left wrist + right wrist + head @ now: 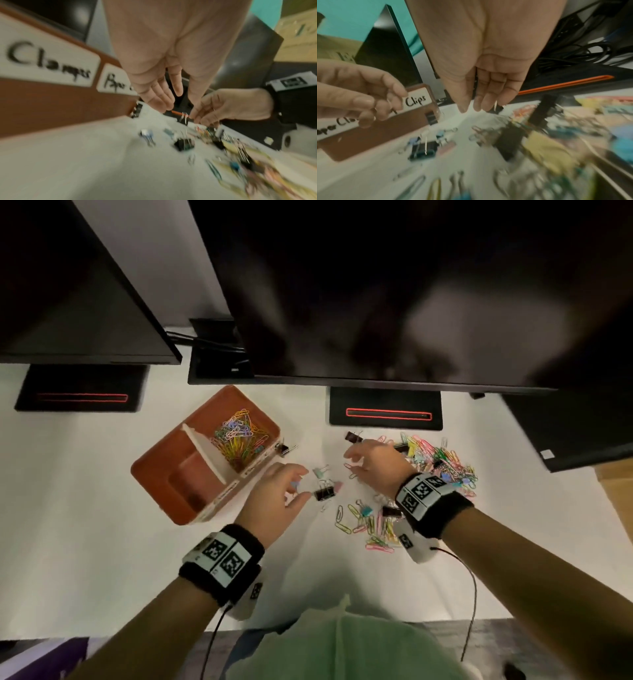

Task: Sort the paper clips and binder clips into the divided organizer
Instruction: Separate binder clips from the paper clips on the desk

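Note:
The brown divided organizer (154, 470) stands at the left, labelled "Clamps" and "Paper Clips" (60, 101). Its far compartment holds coloured paper clips (239, 436). My left hand (303, 487) hovers beside it with relaxed fingers (159, 100), just left of a black binder clip (324, 492) lying on the table. A small blue binder clip (146, 134) lies under that hand. My right hand (352, 462) hovers open with its fingers (479, 104) pointing down, near another black binder clip (354, 437). A mixed pile of clips (442, 463) lies to the right.
A second scatter of clips (373, 525) lies below my right wrist. A small black binder clip (284, 449) leans at the organizer's right wall. Two monitors overhang the back of the white table, and their stands (385, 409) sit behind the clips. Wrist cables trail over the table's front edge.

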A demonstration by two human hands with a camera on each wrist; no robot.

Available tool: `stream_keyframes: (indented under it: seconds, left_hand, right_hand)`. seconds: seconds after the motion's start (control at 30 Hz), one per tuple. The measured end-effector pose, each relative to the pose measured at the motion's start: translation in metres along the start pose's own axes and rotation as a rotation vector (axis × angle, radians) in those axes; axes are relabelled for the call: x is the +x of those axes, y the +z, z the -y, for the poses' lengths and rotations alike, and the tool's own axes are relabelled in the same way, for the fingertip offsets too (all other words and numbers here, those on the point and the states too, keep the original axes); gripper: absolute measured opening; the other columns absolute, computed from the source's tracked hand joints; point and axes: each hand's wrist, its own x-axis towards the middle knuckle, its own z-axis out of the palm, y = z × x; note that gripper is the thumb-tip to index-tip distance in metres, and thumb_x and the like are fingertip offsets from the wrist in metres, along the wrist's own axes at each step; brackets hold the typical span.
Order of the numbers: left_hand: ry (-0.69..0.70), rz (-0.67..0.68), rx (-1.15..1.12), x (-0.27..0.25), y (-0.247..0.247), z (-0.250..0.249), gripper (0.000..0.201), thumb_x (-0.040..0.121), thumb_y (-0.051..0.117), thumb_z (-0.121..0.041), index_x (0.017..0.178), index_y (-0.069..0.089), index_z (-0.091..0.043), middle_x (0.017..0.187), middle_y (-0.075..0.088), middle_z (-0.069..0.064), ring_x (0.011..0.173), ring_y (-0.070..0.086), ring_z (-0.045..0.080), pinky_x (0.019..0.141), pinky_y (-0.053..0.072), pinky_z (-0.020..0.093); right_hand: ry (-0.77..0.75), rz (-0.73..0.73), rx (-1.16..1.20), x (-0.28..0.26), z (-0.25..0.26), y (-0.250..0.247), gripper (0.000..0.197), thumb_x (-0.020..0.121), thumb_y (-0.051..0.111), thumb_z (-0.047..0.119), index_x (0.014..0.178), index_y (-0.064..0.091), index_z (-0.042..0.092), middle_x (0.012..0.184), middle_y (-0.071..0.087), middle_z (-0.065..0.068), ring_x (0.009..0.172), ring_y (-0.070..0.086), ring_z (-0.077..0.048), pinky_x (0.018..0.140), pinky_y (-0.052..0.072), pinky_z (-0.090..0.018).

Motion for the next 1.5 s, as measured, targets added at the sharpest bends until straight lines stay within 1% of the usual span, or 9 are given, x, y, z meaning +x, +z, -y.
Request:
stream_keyframes:
  seconds: [0.1,0.23,0.47,0.6,0.87,1.03,1.27,1.37,1.5]
  left_hand:
    - [-0.021,0.141,0.079,0.012,0.034,0.0,0.037,0.081,0.066,-0.017,0.116,0.054,-0.02,0.111,0.05,0.002,0.094,0.055,0.017,0.084,0.048,0.03]
    - [-0.069,0.17,0.142,0.028,0.057,0.0,0.031,0.08,0.064,-0.01,0.111,0.057,-0.014,0.111,0.052,0.007,0.096,0.057,0.025,0.09,0.049,0.038]
    - [-0.115,0.121,0.098,0.032,0.055,0.01,0.019,0.078,0.069,-0.007,0.096,0.064,-0.008,0.099,0.06,0.01,0.084,0.062,0.022,0.084,0.051,0.03]
    - [-0.111,0.084,0.105,0.028,0.049,0.014,0.028,0.081,0.063,-0.004,0.108,0.061,-0.013,0.098,0.062,0.007,0.084,0.062,0.02,0.083,0.052,0.032]
    - [-0.043,0.05,0.229,0.03,0.041,0.019,0.014,0.087,0.054,-0.011,0.096,0.064,-0.014,0.098,0.06,0.006,0.083,0.061,0.025,0.077,0.052,0.036]
    - [0.016,-0.061,0.2,0.031,0.041,0.015,0.01,0.082,0.058,-0.006,0.086,0.063,-0.013,0.11,0.05,0.004,0.097,0.053,0.021,0.085,0.049,0.033]
    - [0.033,0.045,0.111,0.011,0.05,0.001,0.012,0.076,0.066,-0.006,0.071,0.057,-0.013,0.075,0.056,0.0,0.063,0.057,0.012,0.067,0.053,0.032]
    - [-0.039,0.108,0.089,0.005,0.063,0.005,0.014,0.077,0.063,-0.004,0.085,0.058,-0.015,0.074,0.059,0.001,0.065,0.058,0.017,0.068,0.054,0.035]
    - [-0.144,0.091,0.072,0.005,0.073,0.01,0.038,0.08,0.061,-0.004,0.117,0.056,-0.014,0.075,0.057,-0.002,0.07,0.055,0.015,0.075,0.05,0.028]
  right_hand:
    - [0.034,0.033,-0.036,-0.002,-0.013,0.013,0.033,0.086,0.059,0.02,0.119,0.055,0.016,0.123,0.056,-0.006,0.112,0.053,-0.023,0.096,0.045,-0.035]
    - [0.04,0.006,-0.002,0.004,-0.016,0.025,0.034,0.084,0.061,0.014,0.118,0.056,0.013,0.122,0.053,-0.007,0.107,0.054,-0.023,0.094,0.047,-0.033]
    - [0.019,0.012,0.015,0.007,-0.019,0.026,0.015,0.088,0.056,0.015,0.1,0.065,0.012,0.1,0.066,-0.006,0.096,0.057,-0.021,0.084,0.049,-0.031]
    - [0.001,0.015,-0.039,0.007,-0.02,0.027,0.014,0.087,0.054,0.017,0.093,0.066,0.013,0.095,0.064,-0.004,0.092,0.055,-0.019,0.078,0.047,-0.029]
    - [-0.056,0.018,-0.061,0.008,-0.022,0.02,0.014,0.088,0.052,0.013,0.095,0.063,0.015,0.094,0.066,-0.002,0.091,0.057,-0.019,0.083,0.051,-0.033]
    - [-0.083,0.085,-0.139,0.008,-0.018,0.018,0.018,0.088,0.05,0.019,0.099,0.065,0.021,0.097,0.068,0.002,0.096,0.056,-0.018,0.088,0.048,-0.036]
    - [-0.123,0.034,-0.117,0.004,-0.022,0.013,0.01,0.086,0.055,0.023,0.088,0.063,0.019,0.092,0.066,0.003,0.093,0.053,-0.018,0.09,0.038,-0.038]
    - [-0.191,0.028,0.006,-0.009,-0.027,0.002,0.009,0.085,0.059,0.016,0.092,0.064,0.017,0.09,0.066,0.002,0.08,0.052,-0.012,0.081,0.048,-0.032]
    - [-0.224,0.181,0.001,-0.038,-0.038,-0.004,0.029,0.087,0.06,0.02,0.116,0.058,0.021,0.093,0.065,0.004,0.077,0.056,-0.01,0.075,0.047,-0.023]
